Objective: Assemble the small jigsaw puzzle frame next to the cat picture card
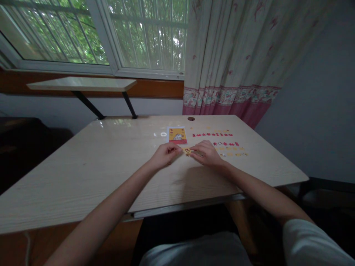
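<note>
Small yellow jigsaw puzzle pieces with dark drawn lines lie on the desk between my two hands. At their left edge, my left hand is closed, thumb and fingertips pinched on a piece. From the right, my right hand has its thumb and fingers closed on the same small yellow patch. My fingers partly cover it, so the joins between pieces are hidden. Just behind my left hand lies a picture card, yellow above and red below, with a white animal drawn on it.
Rows of loose red pieces and yellow pieces lie right of the card and behind my right hand. A round cable hole is at the desk's back edge. A raised shelf stands at the back left, and a curtain hangs behind.
</note>
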Demonstrator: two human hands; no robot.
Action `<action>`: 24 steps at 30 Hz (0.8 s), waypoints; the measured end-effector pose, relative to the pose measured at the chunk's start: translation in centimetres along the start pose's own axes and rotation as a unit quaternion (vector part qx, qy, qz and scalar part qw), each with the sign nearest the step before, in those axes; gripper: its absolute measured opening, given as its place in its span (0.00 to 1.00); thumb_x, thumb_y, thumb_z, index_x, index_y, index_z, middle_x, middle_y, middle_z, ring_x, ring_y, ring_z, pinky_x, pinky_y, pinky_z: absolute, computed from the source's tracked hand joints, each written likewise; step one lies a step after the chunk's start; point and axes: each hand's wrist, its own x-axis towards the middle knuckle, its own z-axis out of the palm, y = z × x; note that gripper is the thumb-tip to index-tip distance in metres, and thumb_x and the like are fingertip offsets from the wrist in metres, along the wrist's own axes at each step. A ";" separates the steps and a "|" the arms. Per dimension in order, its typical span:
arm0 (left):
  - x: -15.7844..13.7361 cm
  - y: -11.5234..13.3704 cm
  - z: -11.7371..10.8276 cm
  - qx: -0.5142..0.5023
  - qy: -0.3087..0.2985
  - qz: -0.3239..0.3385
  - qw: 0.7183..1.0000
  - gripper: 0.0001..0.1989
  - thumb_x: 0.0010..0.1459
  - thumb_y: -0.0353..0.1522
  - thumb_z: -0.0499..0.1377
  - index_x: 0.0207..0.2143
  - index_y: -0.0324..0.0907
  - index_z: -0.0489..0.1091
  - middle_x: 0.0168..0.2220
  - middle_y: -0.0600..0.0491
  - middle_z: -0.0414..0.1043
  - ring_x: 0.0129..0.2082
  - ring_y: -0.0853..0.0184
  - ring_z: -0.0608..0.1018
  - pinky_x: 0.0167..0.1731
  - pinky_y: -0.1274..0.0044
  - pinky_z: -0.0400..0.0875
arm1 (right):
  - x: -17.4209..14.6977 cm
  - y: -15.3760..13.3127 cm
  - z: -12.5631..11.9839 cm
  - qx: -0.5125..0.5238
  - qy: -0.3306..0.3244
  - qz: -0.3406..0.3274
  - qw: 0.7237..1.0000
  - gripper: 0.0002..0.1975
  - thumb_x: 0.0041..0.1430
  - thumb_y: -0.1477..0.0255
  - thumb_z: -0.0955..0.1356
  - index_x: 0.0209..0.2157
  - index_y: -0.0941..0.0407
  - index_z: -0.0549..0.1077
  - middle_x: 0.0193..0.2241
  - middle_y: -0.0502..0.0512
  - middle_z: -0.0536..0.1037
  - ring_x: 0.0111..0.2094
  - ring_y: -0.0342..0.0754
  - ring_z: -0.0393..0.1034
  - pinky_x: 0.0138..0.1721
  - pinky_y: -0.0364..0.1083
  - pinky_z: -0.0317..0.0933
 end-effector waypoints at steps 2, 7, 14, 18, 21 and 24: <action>0.1 -0.7 -1.6 0.093 0.018 0.020 0.995 0.13 0.57 0.37 0.54 0.34 0.41 0.75 0.33 0.49 0.74 0.32 0.66 0.72 0.34 0.74 0.67 | -0.1 0.4 -0.1 -0.008 -0.024 0.009 1.000 0.12 0.57 0.62 0.66 0.37 0.53 0.76 0.33 0.56 0.78 0.37 0.49 0.68 0.41 0.49 0.56; 0.4 -2.9 -5.2 0.264 -0.034 0.066 0.962 0.14 0.57 0.36 0.53 0.39 0.41 0.75 0.35 0.47 0.73 0.38 0.62 0.72 0.42 0.69 0.66 | -0.4 1.3 -0.2 0.005 -0.091 0.042 0.995 0.10 0.56 0.63 0.68 0.34 0.54 0.76 0.34 0.55 0.78 0.39 0.50 0.68 0.42 0.48 0.56; 0.4 -4.5 -5.5 0.288 -0.068 0.085 0.951 0.16 0.58 0.38 0.53 0.42 0.42 0.75 0.37 0.46 0.72 0.39 0.62 0.72 0.43 0.70 0.66 | -0.5 1.2 -0.1 0.019 -0.134 0.057 0.989 0.10 0.54 0.63 0.69 0.34 0.55 0.76 0.33 0.55 0.78 0.38 0.49 0.68 0.42 0.49 0.55; 0.5 -4.8 -5.3 0.296 -0.075 0.095 0.947 0.15 0.58 0.38 0.54 0.41 0.41 0.76 0.36 0.46 0.71 0.38 0.62 0.72 0.42 0.69 0.66 | -0.3 0.9 0.0 0.014 -0.148 0.056 0.987 0.10 0.55 0.64 0.68 0.35 0.55 0.76 0.35 0.54 0.78 0.40 0.49 0.68 0.44 0.49 0.55; 0.5 -4.8 -5.3 0.306 -0.087 0.099 0.943 0.15 0.58 0.37 0.54 0.40 0.40 0.76 0.36 0.46 0.71 0.38 0.62 0.72 0.41 0.70 0.66 | -0.2 0.6 -0.1 -0.001 -0.158 0.050 0.986 0.10 0.56 0.65 0.68 0.35 0.55 0.77 0.35 0.55 0.78 0.40 0.50 0.68 0.44 0.48 0.54; 0.5 -4.7 -5.3 0.307 -0.094 0.103 0.941 0.15 0.58 0.36 0.54 0.40 0.39 0.76 0.35 0.45 0.71 0.38 0.62 0.72 0.41 0.70 0.66 | -0.2 0.5 -0.3 -0.013 -0.164 0.049 0.985 0.11 0.55 0.64 0.68 0.38 0.55 0.76 0.36 0.55 0.78 0.41 0.50 0.67 0.44 0.48 0.54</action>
